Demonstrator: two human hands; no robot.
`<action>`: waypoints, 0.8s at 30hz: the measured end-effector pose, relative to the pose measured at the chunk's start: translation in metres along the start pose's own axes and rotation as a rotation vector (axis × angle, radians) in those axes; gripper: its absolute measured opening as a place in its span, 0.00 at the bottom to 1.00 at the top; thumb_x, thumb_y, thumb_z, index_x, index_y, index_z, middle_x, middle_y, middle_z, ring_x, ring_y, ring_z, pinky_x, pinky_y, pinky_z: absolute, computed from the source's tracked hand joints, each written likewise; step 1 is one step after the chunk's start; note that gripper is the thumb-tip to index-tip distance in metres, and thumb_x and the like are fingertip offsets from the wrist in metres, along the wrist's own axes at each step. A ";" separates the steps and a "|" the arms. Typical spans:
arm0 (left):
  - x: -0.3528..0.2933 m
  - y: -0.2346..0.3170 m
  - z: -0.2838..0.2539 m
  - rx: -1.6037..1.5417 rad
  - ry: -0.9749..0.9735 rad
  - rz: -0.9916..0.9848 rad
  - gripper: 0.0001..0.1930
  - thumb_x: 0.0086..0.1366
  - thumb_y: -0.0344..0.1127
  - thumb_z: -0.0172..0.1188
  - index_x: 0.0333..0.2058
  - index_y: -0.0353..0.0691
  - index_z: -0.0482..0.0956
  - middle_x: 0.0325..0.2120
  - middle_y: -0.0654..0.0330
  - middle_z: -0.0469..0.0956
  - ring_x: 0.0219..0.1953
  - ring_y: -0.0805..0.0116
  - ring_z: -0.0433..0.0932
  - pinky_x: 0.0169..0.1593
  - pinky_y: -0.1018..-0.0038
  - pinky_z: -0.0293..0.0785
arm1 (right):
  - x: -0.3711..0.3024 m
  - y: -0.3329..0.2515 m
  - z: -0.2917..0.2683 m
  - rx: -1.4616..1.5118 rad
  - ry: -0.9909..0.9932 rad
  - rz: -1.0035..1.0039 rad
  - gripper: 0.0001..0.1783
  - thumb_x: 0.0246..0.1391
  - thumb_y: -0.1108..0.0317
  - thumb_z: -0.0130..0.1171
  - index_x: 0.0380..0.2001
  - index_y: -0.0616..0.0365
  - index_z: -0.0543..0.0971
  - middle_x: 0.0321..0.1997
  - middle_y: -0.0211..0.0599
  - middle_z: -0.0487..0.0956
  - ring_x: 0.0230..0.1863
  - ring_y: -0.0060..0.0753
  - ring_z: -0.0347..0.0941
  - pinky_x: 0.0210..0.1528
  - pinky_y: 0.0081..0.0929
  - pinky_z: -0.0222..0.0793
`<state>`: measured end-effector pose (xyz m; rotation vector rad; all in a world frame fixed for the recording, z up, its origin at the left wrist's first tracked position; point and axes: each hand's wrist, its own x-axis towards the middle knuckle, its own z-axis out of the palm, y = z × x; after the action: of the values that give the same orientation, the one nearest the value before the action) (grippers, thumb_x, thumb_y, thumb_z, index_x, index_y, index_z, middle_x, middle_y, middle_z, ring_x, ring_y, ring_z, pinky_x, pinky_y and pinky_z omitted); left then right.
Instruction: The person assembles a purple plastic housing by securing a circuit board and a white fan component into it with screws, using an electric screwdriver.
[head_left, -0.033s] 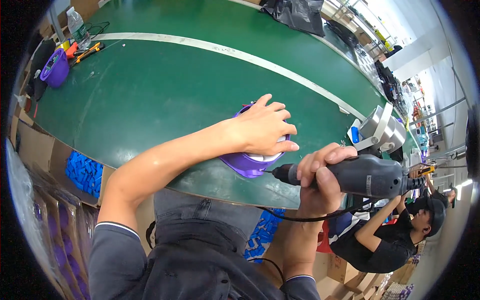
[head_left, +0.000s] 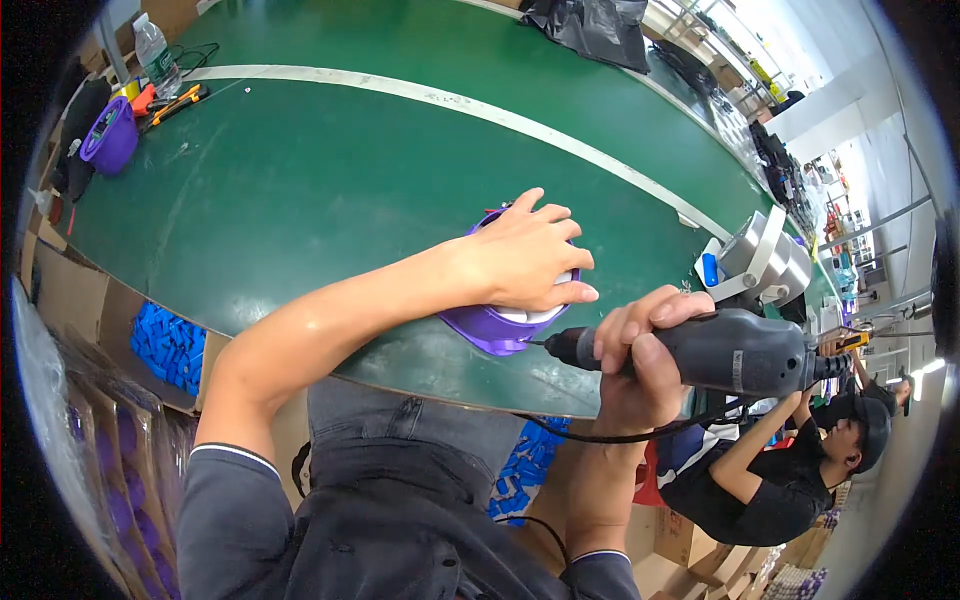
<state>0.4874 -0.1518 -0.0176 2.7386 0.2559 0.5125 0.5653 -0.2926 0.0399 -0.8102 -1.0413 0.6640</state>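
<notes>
A purple plastic housing [head_left: 485,328] with white parts inside lies near the table's front edge. My left hand [head_left: 525,258] holds it from above, fingers spread over it and thumb along its right side, covering much of the inside. In my right hand [head_left: 648,345] is a dark grey electric screwdriver [head_left: 745,352], fingers wrapped round its body. It lies nearly level, its bit pointing left at the housing's near rim. Whether the bit touches a screw is too small to tell.
The green table [head_left: 330,170] bears a white strip [head_left: 420,93]. A silver canister [head_left: 785,262] stands right; another purple housing [head_left: 112,136], a cutter knife [head_left: 178,104] and a bottle [head_left: 155,52] lie far left. Boxes of blue pieces [head_left: 172,345] sit below. A co-worker [head_left: 765,480] is at right.
</notes>
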 end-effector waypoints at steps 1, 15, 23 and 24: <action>-0.001 0.000 0.000 0.001 0.003 0.000 0.23 0.59 0.55 0.49 0.44 0.44 0.75 0.47 0.46 0.69 0.56 0.47 0.62 0.60 0.47 0.49 | 0.000 0.001 0.001 -0.002 -0.012 0.004 0.14 0.43 0.73 0.56 0.33 0.58 0.64 0.23 0.38 0.65 0.13 0.25 0.60 0.20 0.25 0.61; 0.001 0.000 0.000 -0.010 -0.025 -0.023 0.22 0.59 0.55 0.49 0.43 0.45 0.76 0.46 0.47 0.70 0.56 0.50 0.62 0.59 0.45 0.48 | 0.001 0.001 0.008 -0.104 -0.086 0.032 0.13 0.42 0.75 0.55 0.32 0.60 0.64 0.20 0.38 0.65 0.13 0.25 0.60 0.20 0.25 0.62; 0.001 0.000 -0.002 -0.032 -0.047 -0.027 0.22 0.60 0.56 0.48 0.42 0.46 0.76 0.46 0.48 0.70 0.55 0.50 0.62 0.59 0.45 0.48 | 0.000 -0.001 0.007 -0.031 0.006 0.007 0.13 0.42 0.73 0.55 0.32 0.60 0.64 0.21 0.38 0.65 0.11 0.25 0.59 0.17 0.24 0.61; 0.000 -0.001 -0.001 -0.025 -0.041 -0.023 0.22 0.60 0.56 0.48 0.42 0.46 0.76 0.46 0.48 0.70 0.55 0.50 0.63 0.59 0.45 0.48 | -0.001 0.000 0.007 -0.030 0.004 0.009 0.13 0.42 0.73 0.55 0.32 0.60 0.64 0.21 0.38 0.65 0.11 0.25 0.59 0.17 0.24 0.61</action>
<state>0.4869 -0.1505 -0.0165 2.7152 0.2685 0.4492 0.5585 -0.2915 0.0418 -0.8425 -1.0465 0.6551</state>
